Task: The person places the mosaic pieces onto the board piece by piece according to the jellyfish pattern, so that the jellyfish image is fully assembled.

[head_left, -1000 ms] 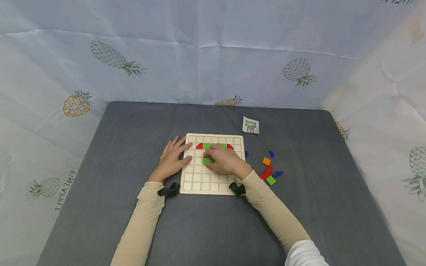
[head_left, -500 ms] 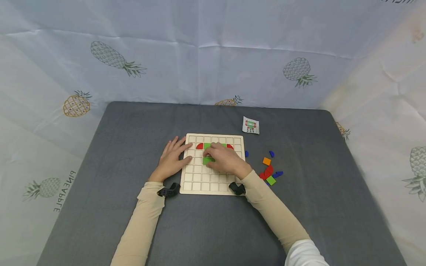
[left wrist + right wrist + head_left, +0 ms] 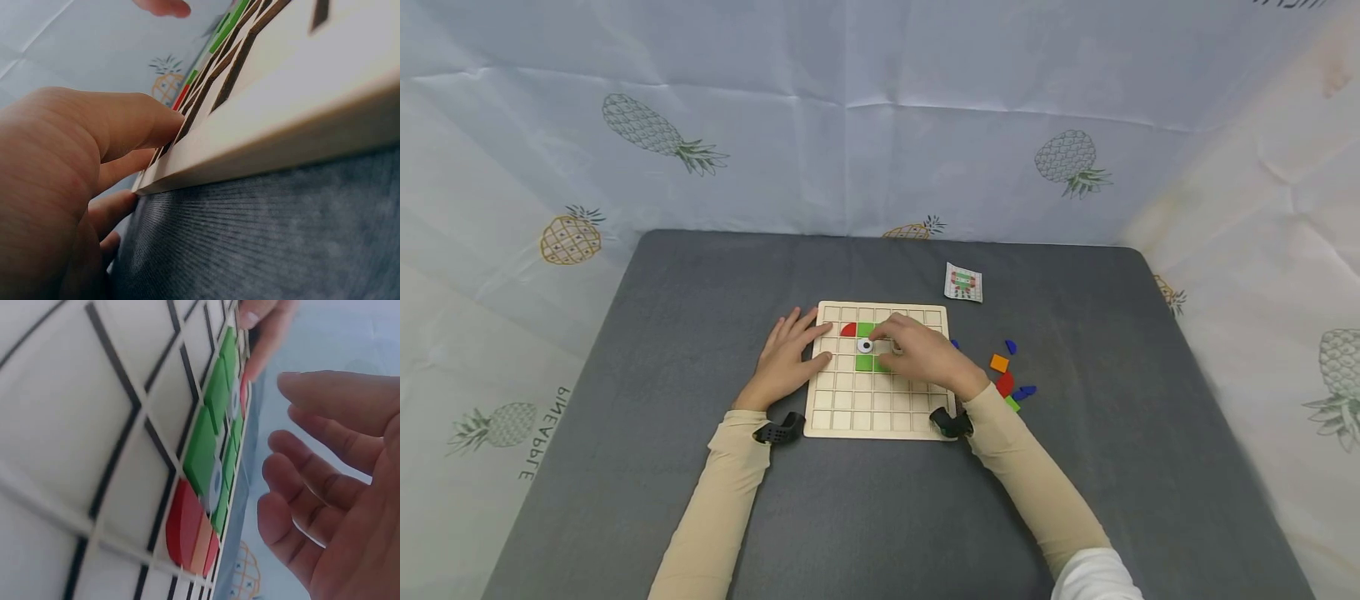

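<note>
A pale wooden grid board lies on the dark table. My left hand rests with straight fingers along its left edge, thumb and fingertips touching the rim. Over the board's middle hovers my right hand; the right wrist view shows its fingers loosely bent with nothing between them. An eye disc, white with a black pupil, sits among green squares in the grid. To its upper left is a red quarter-round piece. A second eye disc and more red pieces show in the right wrist view.
Right of the board lie loose pieces: an orange square, red pieces, several blue ones and a green one, partly hidden by the right arm. A small printed pattern card lies behind the board.
My right hand has drawn back slightly to the right and its fingers have spread, uncovering the left eye disc in the grid. The left hand stays at the board's edge.
</note>
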{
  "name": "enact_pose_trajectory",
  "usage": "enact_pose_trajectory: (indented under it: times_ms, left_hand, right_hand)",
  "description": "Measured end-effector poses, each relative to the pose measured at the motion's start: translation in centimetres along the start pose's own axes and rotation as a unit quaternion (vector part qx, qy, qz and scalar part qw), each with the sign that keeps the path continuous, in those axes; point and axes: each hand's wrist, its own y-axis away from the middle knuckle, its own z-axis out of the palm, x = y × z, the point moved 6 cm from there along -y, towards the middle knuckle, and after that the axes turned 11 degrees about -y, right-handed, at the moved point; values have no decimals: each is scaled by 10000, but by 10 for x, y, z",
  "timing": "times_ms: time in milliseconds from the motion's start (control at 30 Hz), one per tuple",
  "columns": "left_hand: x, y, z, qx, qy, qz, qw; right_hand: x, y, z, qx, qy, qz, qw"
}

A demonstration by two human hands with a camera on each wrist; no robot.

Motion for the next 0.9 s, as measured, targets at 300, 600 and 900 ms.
enact_pose_trajectory:
  times_ms: [300, 600, 900]
  left_hand:
    - [0, 1, 0, 29, 80, 30, 10000]
    - [0, 1, 0, -17, 78, 5, 10000]
    - [0, 1, 0, -23, 94, 2, 10000]
  right_hand:
    - [15, 12, -16, 256, -295, -29, 9992]
    - [25, 30, -26, 416, -525, 4, 9978]
    - [43, 59, -41, 573, -650, 334, 9957]
